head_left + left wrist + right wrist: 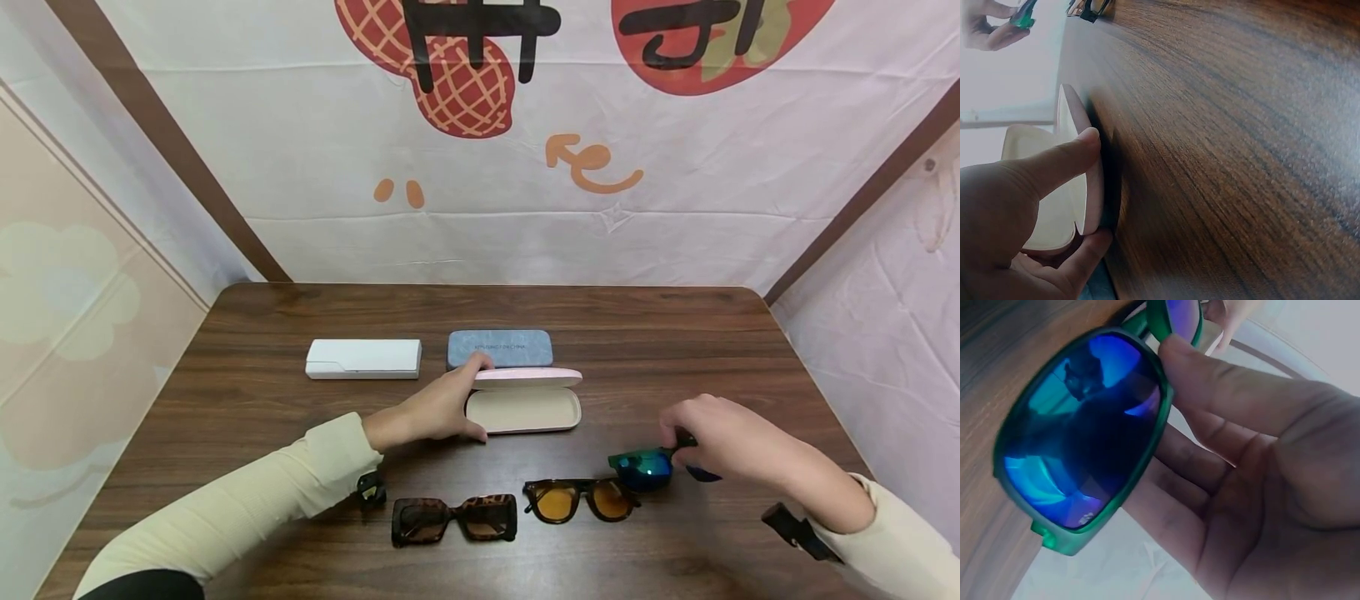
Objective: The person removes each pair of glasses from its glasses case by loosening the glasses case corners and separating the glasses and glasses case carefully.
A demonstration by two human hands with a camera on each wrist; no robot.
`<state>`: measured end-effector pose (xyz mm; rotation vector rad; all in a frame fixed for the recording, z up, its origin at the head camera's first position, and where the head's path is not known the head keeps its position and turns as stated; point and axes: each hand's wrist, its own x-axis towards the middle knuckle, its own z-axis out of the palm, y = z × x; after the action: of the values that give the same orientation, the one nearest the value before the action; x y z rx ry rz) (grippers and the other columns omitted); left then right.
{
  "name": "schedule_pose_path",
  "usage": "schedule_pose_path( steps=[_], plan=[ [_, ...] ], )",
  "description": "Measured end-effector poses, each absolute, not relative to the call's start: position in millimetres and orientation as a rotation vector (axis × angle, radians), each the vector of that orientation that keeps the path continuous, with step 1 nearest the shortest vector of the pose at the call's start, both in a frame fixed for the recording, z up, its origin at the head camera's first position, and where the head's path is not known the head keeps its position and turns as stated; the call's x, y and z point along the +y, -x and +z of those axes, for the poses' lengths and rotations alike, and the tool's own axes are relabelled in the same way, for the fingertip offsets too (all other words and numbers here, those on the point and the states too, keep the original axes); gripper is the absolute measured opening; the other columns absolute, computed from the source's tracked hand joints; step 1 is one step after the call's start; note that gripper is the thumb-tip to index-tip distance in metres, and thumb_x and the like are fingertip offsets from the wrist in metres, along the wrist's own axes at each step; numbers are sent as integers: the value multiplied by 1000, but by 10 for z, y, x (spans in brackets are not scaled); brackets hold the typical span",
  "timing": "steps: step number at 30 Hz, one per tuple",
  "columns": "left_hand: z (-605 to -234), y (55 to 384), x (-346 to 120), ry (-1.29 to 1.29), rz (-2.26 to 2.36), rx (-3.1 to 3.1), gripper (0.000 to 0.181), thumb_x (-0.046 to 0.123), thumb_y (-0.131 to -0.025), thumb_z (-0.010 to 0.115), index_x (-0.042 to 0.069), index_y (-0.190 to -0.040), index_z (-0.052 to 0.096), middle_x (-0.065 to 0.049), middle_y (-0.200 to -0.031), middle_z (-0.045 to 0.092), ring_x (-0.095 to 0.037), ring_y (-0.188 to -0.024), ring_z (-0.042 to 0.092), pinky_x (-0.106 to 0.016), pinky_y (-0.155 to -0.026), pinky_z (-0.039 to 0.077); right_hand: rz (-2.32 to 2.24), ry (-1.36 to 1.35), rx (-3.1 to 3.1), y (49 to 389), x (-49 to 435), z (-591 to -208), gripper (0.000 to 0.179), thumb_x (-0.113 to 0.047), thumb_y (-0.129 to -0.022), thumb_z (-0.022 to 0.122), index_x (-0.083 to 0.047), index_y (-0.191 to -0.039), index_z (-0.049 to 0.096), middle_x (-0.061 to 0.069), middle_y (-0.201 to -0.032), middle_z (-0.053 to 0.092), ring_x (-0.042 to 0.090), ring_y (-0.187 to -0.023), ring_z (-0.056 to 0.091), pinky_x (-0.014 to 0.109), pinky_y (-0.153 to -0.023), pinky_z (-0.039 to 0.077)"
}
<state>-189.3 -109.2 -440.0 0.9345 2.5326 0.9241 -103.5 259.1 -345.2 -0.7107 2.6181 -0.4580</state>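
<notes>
An eyeglass case [524,412] with a pale pink lid and cream lining stands open in the middle of the table. My left hand [442,404] grips its left end, the thumb [1063,159] across one edge and the other fingers partly hidden behind the case. On the right, my right hand [723,437] pinches a pair of sunglasses [645,470] with a green frame and blue mirrored lenses. The right wrist view shows one lens [1085,431] up close, with thumb and fingers at the inner end of its rim.
Tortoiseshell square sunglasses [453,520] and dark-framed glasses with amber lenses [581,501] lie along the near side. Behind the pink case is a blue case [500,347]; a white case [363,359] lies to its left. A printed cloth [525,250] hangs behind the table.
</notes>
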Motion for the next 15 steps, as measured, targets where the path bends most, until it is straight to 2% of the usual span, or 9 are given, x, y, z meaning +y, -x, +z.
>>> schedule_pose_path(
  steps=[7, 15],
  plan=[
    [-4399, 1895, -1093, -943, 931, 2530, 90, 15, -71, 96, 9, -136, 34, -13, -125, 58, -25, -107, 62, -42, -91, 50, -402, 647, 2564, 1033, 2725, -3499, 33, -8, -79, 86, -23, -77, 57, -14, -74, 51, 5, -65, 41, 26, -58, 37],
    [-4403, 1893, -1093, -953, 939, 2528, 89, 15, -71, 96, 9, -135, 34, -13, -125, 58, -25, -106, 62, -41, -91, 50, -380, 511, 2484, 1030, 2826, -3584, 36, 2, -77, 84, -20, -74, 55, -8, -71, 49, 9, -64, 43, 28, -58, 37]
  ],
)
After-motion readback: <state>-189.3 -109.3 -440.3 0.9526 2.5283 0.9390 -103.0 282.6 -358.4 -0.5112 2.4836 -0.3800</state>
